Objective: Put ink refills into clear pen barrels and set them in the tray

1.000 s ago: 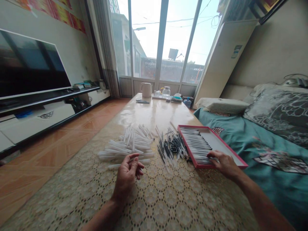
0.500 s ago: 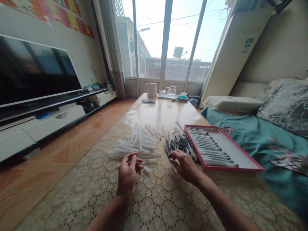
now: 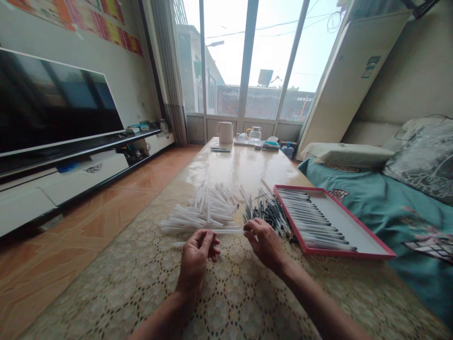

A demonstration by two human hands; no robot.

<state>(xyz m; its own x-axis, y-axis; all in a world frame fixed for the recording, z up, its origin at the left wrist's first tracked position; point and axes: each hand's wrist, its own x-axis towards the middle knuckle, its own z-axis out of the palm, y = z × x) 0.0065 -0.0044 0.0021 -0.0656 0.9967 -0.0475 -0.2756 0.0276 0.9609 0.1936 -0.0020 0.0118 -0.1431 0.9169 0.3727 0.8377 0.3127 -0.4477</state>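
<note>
One white tube (image 3: 228, 231) lies level between your two hands, just above the worktop (image 3: 230, 307). Your left hand (image 3: 198, 255) is clamped on its left end, thumb against forefinger, the other fingers loosely curled. Your right hand (image 3: 267, 243) has its fingertips bent in at the tube's other end; they cover that end, so I cannot tell whether they clamp it. The hands are apart from each other.

Just beyond your left hand is a pile of white tubes (image 3: 205, 208), loosely stacked and pointing several ways. One more tube end (image 3: 178, 244) pokes out beside that hand. A dark heap of thin parts (image 3: 271, 212) lies just past your right hand. Right of the heap sits a red-rimmed tray (image 3: 348, 255), with pens (image 3: 304, 212) laid side by side along its left part.

At the worktop's far end stand a jug (image 3: 225, 132) and a glass pot (image 3: 255, 133). A sofa (image 3: 371, 196) is on your right, a TV (image 3: 56, 101) on your left.
</note>
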